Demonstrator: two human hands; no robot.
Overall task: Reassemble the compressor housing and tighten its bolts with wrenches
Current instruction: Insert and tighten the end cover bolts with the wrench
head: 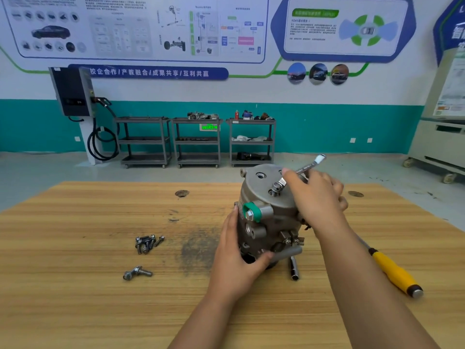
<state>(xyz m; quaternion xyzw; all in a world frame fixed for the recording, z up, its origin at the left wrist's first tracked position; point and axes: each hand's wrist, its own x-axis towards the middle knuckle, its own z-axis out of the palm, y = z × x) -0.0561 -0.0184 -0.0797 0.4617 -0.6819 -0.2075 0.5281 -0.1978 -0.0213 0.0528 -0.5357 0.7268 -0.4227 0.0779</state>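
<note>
A grey metal compressor housing [264,197] stands upright on the wooden table [100,298], with a green collar around a bolt on its side. My left hand [236,253] grips its lower left side. My right hand [314,195] holds a silver wrench [308,167] whose ring end sits on a flanged bolt [276,188] sticking up from the top cover. The wrench's other end points up and to the right. The housing's right side is hidden behind my right hand.
A cluster of several small bolts [147,243] lies left of the housing, with two larger bolts [137,272] nearer me. A socket extension [294,269] rests below the housing. A yellow-handled screwdriver [395,273] lies at right. Shelving carts line the far wall.
</note>
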